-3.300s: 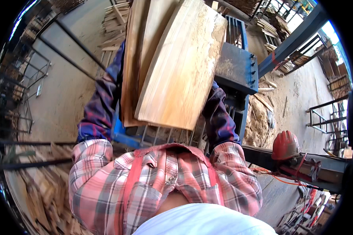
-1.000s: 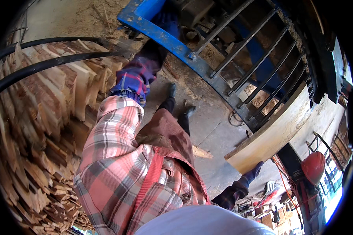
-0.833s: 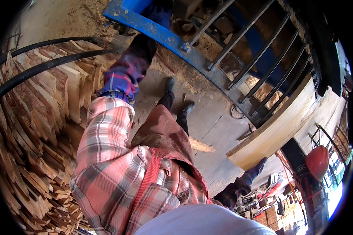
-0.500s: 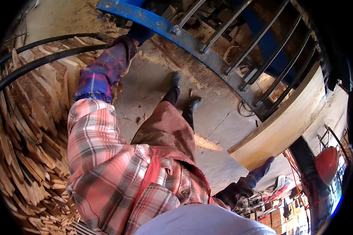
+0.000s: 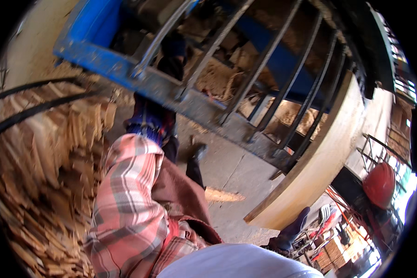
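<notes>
My left arm, in a pink plaid sleeve with a dark blue and red sleeve cover (image 5: 148, 121), reaches forward beneath the rail of a blue metal frame (image 5: 97, 58). Between the bars beyond it shows my left hand (image 5: 173, 50) in a dark glove; its fingers are lost in shadow, and I cannot tell whether it holds anything. At the lower right, my right hand (image 5: 294, 224) wears a dark blue glove. It lies close against the near edge of a long pale wooden board (image 5: 306, 185), with the visible finger stretched out. Whether it presses on the board is unclear.
Split wood pieces (image 5: 46, 185) are heaped on the left, with black hoses (image 5: 41, 111) curving over them. Metal bars (image 5: 259, 69) cross the frame above sawdust. A wood sliver (image 5: 223, 194) lies on the concrete floor. A red rounded object (image 5: 380, 185) stands at right.
My view has shifted toward the frame, which fills more of the picture. My left hand has gone from beside the rail to under and past it. My right hand stays by the board.
</notes>
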A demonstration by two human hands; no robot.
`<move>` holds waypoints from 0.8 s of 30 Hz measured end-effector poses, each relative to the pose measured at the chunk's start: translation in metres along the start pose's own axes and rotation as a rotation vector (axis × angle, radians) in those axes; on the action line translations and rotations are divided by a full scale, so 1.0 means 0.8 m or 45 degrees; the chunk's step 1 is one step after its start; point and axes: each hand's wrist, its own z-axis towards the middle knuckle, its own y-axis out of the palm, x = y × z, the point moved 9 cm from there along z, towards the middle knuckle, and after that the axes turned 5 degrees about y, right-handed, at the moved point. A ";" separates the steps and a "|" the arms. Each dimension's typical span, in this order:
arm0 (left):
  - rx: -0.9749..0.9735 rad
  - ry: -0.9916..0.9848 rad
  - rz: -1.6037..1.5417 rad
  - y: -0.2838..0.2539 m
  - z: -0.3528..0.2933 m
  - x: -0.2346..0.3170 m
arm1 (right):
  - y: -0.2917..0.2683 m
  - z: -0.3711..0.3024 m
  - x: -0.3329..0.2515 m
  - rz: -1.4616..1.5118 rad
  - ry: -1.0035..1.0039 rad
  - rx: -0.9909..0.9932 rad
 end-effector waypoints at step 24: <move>-0.747 -0.037 -0.008 -0.142 -0.170 -0.122 | -0.002 0.009 0.018 0.172 0.117 -0.179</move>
